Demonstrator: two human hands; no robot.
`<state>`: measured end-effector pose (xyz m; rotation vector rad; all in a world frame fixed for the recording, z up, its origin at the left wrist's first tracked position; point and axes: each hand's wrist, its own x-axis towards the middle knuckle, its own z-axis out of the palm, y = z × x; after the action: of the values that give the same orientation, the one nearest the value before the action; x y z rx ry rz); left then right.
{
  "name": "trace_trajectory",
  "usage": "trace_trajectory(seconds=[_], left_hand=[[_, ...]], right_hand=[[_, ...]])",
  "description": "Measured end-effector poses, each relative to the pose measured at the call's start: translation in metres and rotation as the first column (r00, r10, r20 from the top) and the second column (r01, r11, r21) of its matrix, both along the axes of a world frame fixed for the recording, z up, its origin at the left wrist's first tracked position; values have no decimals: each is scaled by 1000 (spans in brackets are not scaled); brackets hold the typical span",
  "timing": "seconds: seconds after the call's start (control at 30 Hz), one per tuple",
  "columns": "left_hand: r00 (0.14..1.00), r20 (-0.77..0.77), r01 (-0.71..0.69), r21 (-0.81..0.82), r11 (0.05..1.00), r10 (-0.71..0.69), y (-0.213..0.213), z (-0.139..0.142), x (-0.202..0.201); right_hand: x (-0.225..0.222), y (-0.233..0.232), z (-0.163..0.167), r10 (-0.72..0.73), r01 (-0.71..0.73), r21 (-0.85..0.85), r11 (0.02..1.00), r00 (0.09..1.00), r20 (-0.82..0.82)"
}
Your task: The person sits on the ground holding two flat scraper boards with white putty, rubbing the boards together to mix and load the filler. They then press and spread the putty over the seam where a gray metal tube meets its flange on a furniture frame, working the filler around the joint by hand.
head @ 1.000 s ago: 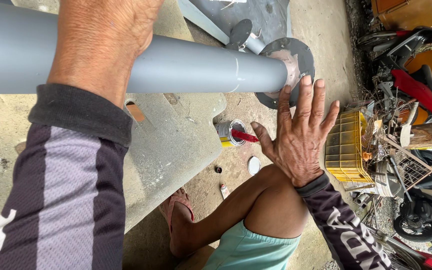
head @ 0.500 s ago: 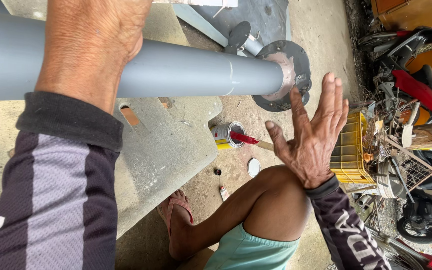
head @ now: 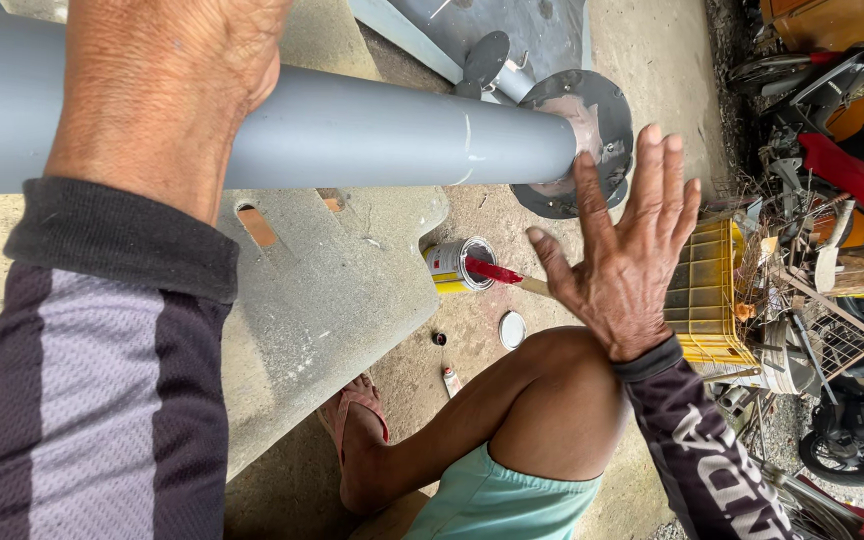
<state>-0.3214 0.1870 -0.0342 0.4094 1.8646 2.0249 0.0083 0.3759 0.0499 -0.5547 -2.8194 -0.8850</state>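
**Kid:** What is the left hand doing?

**Helper:** Its grip is lying over the top of the long grey pipe, fingers curling round the far side and hidden there. The pipe is running sideways, out past the grip toward a dark round plate at its end.

**Kid:** Is the pipe heavy?

**Helper:** It is probably hard, stiff and smooth, so maybe slippery. Holding it near the middle looks safest.

**Kid:** And the right hand?

**Helper:** It is spreading wide open, holding nothing, palm facing away, fingertips just beside the plate. Below that grip a small paint can with a red-handled brush is sitting on the ground.
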Motion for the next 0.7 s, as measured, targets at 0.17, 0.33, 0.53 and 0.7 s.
trace_trajectory(seconds=[0.17,0.33,0.53,0.7], left_hand=[[1000,2,-6,-1,1000,6,1,1,-2],[1000,4,-28,22,999,28,5,-3,-1],[998,-27,-58,141,988,62,-6,16,-3],[998,-43,-19,359,933,36,-10,64,15]], right_hand=[[3,-15,-20,-35,35,-18,999,999,36],[9,-24,-27,19,-18,-64,998,1000,17],[28,-43,-4,106,-253,-388,886,926,-362],[37,-51,4,-56,-463,-536,706,717,-694]])
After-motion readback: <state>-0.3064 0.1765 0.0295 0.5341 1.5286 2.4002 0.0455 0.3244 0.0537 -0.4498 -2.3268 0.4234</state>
